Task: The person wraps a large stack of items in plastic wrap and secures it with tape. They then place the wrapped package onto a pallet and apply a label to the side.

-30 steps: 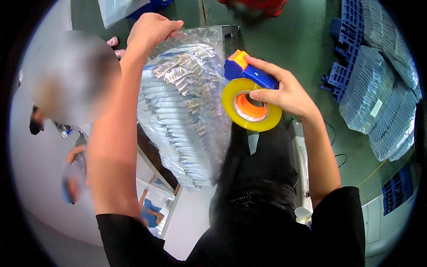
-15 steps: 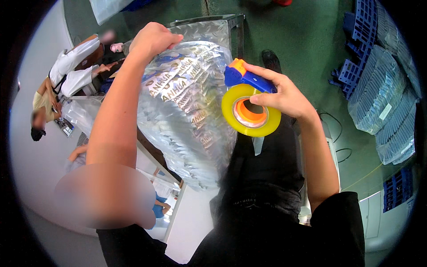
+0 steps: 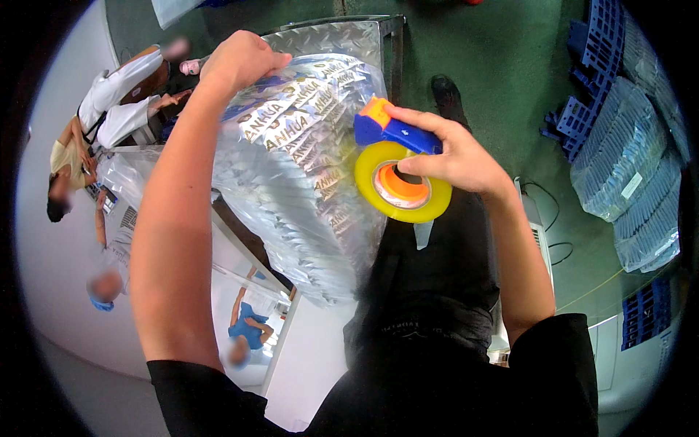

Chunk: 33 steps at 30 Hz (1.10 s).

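A large clear plastic bag (image 3: 291,211), packed with a row of thin stacked pieces and printed on its far part, lies in front of me. My left hand (image 3: 244,65) is closed at the bag's far left edge, thumb and fingers pinched together; what they grip is hidden. Over the bag's right side, my right hand (image 3: 455,153) grips a tape dispenser (image 3: 400,135) with a blue body and an orange front. Its roll of yellow tape (image 3: 371,186) has an orange hub and hangs below the body, close to the bag.
The bag rests on a metal-topped table (image 3: 335,40) with a dark frame. Blue plastic pallets (image 3: 590,87) and plastic-wrapped stacks (image 3: 619,153) stand on the green floor at right. Other people (image 3: 116,109) are at the left, one in blue (image 3: 251,328) lower down.
Both hands have shifted slightly left, the dispenser moving a little with my right hand. The left forearm has swung left, and more of the people beyond it shows.
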### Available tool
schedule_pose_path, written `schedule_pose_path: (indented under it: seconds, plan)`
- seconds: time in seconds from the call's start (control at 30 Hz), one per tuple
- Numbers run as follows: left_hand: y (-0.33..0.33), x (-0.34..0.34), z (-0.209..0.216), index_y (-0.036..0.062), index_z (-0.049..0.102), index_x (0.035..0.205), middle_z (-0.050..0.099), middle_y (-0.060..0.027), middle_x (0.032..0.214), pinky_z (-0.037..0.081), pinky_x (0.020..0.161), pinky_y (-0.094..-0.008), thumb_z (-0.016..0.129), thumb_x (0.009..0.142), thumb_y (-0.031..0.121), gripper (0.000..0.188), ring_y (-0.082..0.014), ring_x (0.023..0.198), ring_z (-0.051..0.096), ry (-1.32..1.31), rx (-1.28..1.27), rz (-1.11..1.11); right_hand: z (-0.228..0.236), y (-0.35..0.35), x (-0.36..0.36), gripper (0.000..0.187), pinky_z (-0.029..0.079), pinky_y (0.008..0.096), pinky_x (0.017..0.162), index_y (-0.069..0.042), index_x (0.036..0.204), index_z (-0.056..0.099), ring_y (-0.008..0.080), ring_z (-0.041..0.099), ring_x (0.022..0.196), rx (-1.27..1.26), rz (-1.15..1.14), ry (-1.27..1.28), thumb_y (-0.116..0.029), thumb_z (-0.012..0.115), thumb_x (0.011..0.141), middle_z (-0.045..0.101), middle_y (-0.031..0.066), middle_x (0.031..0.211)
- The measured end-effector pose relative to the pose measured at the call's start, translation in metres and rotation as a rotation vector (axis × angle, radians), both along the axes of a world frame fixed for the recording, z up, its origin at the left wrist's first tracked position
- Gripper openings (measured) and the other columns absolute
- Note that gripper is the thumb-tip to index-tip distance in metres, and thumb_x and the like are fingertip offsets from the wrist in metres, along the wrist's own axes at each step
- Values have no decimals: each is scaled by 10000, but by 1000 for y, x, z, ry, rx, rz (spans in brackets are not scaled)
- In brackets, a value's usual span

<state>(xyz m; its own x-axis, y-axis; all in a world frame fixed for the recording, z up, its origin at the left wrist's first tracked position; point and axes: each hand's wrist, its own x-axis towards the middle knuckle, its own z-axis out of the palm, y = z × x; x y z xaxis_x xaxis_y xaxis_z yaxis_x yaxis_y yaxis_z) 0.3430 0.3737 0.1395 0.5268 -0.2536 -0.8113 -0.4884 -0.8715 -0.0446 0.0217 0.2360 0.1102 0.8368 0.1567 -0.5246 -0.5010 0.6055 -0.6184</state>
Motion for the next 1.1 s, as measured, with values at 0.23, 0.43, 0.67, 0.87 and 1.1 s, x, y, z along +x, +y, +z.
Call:
schedule_pose_path:
  seconds: [0.23,0.43,0.67,0.87,1.1]
  plan:
    - [7,-2,-2,69,737,956,709,-129,842,515,773,-382,772,760,498,474,-278,783,668,-64,72,-153,-3,8,-3,692,467,322,993,-79,1411,543,186,605,1114,-126,41,-20,-123,801,771,610,130,1274]
    - [34,-1,-1,36,611,1314,624,-151,1305,444,998,-312,700,903,440,583,-209,1128,600,57,-169,-236,-7,5,2,679,495,312,952,-134,1463,497,148,592,1050,-171,144,-105,-103,756,836,615,83,1224]
    - [-23,-71,88,5,607,1314,620,-160,1328,419,1062,-332,607,938,531,647,-241,1230,581,347,-68,-171,-11,5,6,697,485,304,971,-159,1472,489,136,580,1071,-89,154,-101,-125,772,836,620,62,1230]
    - [28,-107,89,127,688,1228,623,-134,1325,491,989,-395,659,834,605,620,-319,1190,604,-186,-359,-703,-12,10,-4,771,517,273,900,-100,1449,509,120,630,983,-219,128,-114,-128,844,755,683,68,1149]
    - [22,-107,72,101,729,1102,720,-127,959,544,749,-399,614,915,515,468,-304,832,698,-221,-333,-626,5,41,-90,722,507,314,946,-141,1449,522,170,619,1032,-317,70,-19,-179,812,788,646,88,1176]
